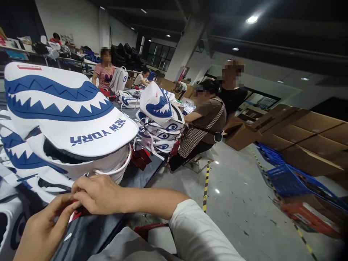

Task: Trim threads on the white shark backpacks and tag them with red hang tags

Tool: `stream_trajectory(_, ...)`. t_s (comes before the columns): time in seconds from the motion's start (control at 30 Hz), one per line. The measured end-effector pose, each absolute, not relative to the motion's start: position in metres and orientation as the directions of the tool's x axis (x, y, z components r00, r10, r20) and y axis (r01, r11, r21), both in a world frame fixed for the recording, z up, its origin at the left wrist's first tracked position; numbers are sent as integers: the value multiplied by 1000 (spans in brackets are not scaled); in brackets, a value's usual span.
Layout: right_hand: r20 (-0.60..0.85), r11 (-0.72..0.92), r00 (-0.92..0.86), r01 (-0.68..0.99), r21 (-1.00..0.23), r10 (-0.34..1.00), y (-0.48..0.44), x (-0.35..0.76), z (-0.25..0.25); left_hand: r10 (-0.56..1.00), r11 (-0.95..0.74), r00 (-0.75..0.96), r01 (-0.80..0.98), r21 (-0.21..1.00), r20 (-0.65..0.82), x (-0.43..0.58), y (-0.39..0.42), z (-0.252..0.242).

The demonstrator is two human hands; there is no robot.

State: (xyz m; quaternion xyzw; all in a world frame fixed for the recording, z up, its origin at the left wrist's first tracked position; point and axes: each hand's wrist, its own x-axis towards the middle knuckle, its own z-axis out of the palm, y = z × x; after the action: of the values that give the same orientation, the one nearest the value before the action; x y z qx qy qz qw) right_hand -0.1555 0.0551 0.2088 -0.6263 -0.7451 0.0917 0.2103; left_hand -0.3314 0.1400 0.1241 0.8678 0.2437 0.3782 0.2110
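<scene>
My left hand (45, 226) is closed in a pinch, with a red tag (75, 214) showing at its fingertips. Against it, my right hand (102, 194) is also pinched, its thumb and fingers meeting at the same spot. What the right fingers grip is mostly hidden behind them. Just beyond both hands rises a stack of white backpacks. The top backpack (62, 105) has a blue shark-mouth print with white teeth and the letters NEW YORK, and its top opening gapes. Another white backpack (9, 224) with a blue eye print lies at the lower left.
A second backpack pile (163, 127) stands farther along the dark table (148, 174). A seated person in a checked apron (201, 127) works beside it, and another person stands behind. Blue crates (290, 183) and cardboard boxes (299, 127) line the right, past striped floor tape.
</scene>
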Motion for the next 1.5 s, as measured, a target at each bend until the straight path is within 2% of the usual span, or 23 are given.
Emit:
stream_trajectory(0.07, 212, 209, -129, 884, -419, 969, 55, -155, 208, 482, -859, 633, 204, 470, 606, -329, 137, 134)
stream_trajectory(0.17, 222, 216, -118, 842, -495, 968, 52, -155, 209, 501, -865, 537, 314, 391, 678, -324, 130, 148)
stream_trajectory(0.23, 233, 192, -64, 790, -582, 970, 48, -155, 211, 536, -842, 546, 297, 450, 644, -322, 123, 157)
stream_trajectory(0.33, 227, 155, 16, 682, -714, 974, 45, -154, 212, 549, -795, 646, 206, 571, 531, -319, 118, 165)
stream_trajectory(0.47, 207, 152, 37, 559, -815, 978, 47, -149, 210, 603, -790, 536, 304, 532, 590, -315, 116, 164)
stream_trajectory(0.57, 201, 144, 64, 494, -858, 978, 47, -146, 209, 622, -756, 573, 262, 600, 534, -312, 115, 164)
stream_trajectory(0.63, 198, 141, 73, 474, -869, 977, 46, -145, 209, 606, -736, 634, 218, 641, 481, -310, 115, 164)
stream_trajectory(0.67, 200, 143, 74, 469, -871, 977, 45, -145, 209, 598, -749, 630, 221, 624, 496, -308, 115, 163)
stream_trajectory(0.8, 223, 156, 102, 444, -882, 970, 43, -144, 207, 542, -840, 501, 303, 450, 674, -303, 114, 162)
stream_trajectory(0.97, 245, 166, 156, 396, -903, 957, 41, -143, 200, 557, -805, 632, 251, 537, 539, -303, 115, 167)
stream_trajectory(1.17, 254, 159, 200, 393, -905, 946, 49, -148, 188, 401, -915, 540, 281, 290, 740, -294, 121, 155)
stream_trajectory(1.23, 291, 185, 194, 433, -882, 937, 43, -149, 188, 433, -901, 560, 296, 318, 706, -293, 120, 153)
stream_trajectory(1.37, 513, 342, 146, 588, -733, 846, -2, -126, 169, 618, -778, 550, 324, 539, 561, -308, 113, 156)
stream_trajectory(1.43, 531, 239, 310, 641, -730, 789, -41, -104, 134, 727, -677, 485, 387, 626, 486, -324, 109, 150)
stream_trajectory(1.47, 468, 85, 475, 628, -773, 745, -62, -94, 111, 764, -637, 463, 436, 636, 449, -333, 106, 144)
stream_trajectory(1.5, 326, -161, 676, 552, -818, 661, -85, -86, 85, 789, -608, 458, 489, 626, 409, -342, 104, 134)
